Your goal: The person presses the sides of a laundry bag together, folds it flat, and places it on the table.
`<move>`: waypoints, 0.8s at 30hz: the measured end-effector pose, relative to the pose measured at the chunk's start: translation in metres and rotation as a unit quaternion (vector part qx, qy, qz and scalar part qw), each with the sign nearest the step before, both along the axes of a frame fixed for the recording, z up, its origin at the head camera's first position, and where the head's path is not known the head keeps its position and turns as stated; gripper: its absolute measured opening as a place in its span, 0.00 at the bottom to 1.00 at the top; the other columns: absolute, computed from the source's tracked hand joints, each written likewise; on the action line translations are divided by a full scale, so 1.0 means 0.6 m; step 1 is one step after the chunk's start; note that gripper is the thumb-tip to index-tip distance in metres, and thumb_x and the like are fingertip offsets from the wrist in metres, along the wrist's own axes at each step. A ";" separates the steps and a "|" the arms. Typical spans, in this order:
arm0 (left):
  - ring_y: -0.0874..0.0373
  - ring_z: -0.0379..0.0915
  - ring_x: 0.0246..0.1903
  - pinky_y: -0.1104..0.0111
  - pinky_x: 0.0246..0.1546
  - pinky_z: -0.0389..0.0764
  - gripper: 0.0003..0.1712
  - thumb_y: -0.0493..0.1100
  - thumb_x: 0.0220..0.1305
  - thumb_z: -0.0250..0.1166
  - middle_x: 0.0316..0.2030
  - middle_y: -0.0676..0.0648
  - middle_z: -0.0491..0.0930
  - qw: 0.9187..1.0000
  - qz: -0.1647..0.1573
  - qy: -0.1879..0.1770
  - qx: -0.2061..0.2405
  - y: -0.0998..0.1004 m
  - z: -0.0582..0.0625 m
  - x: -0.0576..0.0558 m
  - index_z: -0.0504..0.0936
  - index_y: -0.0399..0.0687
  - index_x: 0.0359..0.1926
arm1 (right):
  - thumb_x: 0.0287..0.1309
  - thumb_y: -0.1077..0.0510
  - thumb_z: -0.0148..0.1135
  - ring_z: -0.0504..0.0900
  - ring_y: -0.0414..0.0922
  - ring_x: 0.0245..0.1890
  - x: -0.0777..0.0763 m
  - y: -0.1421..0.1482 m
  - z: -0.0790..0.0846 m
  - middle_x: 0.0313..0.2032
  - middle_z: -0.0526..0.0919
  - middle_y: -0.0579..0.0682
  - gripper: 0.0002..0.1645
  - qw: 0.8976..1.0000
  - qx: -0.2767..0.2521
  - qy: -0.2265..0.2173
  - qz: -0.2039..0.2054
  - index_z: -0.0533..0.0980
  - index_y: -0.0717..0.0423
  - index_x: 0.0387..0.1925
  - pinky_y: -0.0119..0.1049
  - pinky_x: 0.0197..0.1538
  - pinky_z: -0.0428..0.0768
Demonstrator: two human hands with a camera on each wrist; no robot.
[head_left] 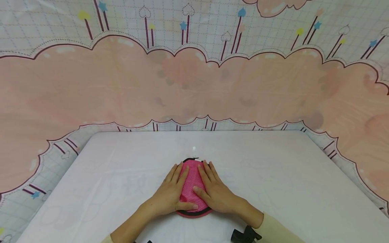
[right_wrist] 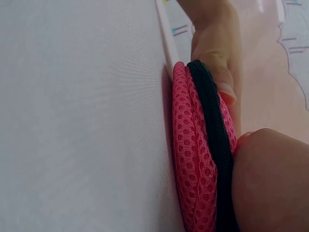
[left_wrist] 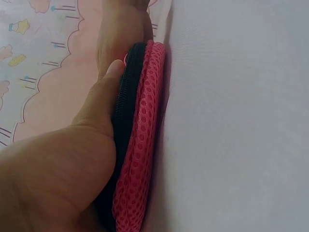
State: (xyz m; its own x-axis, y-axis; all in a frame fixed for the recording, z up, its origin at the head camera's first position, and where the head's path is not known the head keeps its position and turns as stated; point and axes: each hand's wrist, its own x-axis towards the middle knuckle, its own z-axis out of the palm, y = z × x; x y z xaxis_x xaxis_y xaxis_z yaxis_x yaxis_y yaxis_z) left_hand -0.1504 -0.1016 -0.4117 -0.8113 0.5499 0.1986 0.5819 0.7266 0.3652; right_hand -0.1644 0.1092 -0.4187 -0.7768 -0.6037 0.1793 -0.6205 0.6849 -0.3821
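A pink mesh pouch [head_left: 192, 185] with a black zipper round its edge lies flat on the white table. The left hand [head_left: 171, 190] rests on its left side, fingers straight and pointing away, thumb across the near end. On the opposite side the right hand [head_left: 217, 192] lies with extended fingers, its thumb on the mesh. In the left wrist view the pouch's black zipper [left_wrist: 126, 106] runs along the side beside the thumb. From the right wrist, the pink mesh side [right_wrist: 190, 154] shows against the table. The pouch's contents are hidden.
The white table [head_left: 288, 175] stretches out around the hands. Behind and beside it hangs a patterned cloth [head_left: 194, 81] in peach and white. A black wrist device [head_left: 246, 234] sits by the right sleeve at the near edge.
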 end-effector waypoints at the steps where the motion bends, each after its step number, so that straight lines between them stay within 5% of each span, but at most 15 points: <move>1: 0.31 0.37 0.69 0.44 0.65 0.51 0.65 0.70 0.50 0.66 0.70 0.27 0.44 1.000 0.000 0.000 -0.001 0.000 0.000 0.000 0.51 0.27 0.70 | 0.71 0.40 0.41 0.33 0.60 0.72 0.000 0.000 0.000 0.73 0.38 0.65 0.44 1.000 -0.001 0.001 0.000 0.46 0.69 0.72 0.54 0.70 0.45; 16: 0.36 0.34 0.71 0.45 0.64 0.54 0.65 0.75 0.48 0.63 0.73 0.35 0.41 0.999 0.016 -0.036 0.027 -0.005 -0.007 0.001 0.50 0.36 0.73 | 0.70 0.37 0.42 0.36 0.59 0.72 0.005 0.003 0.003 0.73 0.42 0.62 0.45 1.000 -0.018 0.002 -0.013 0.48 0.63 0.73 0.55 0.68 0.50; 24: 0.41 0.36 0.71 0.41 0.59 0.62 0.64 0.75 0.45 0.65 0.73 0.41 0.46 0.996 0.029 -0.047 0.073 -0.017 0.008 0.007 0.54 0.43 0.73 | 0.69 0.37 0.44 0.42 0.62 0.72 0.012 0.008 0.021 0.73 0.46 0.61 0.43 0.999 -0.033 0.009 -0.025 0.52 0.60 0.73 0.59 0.66 0.54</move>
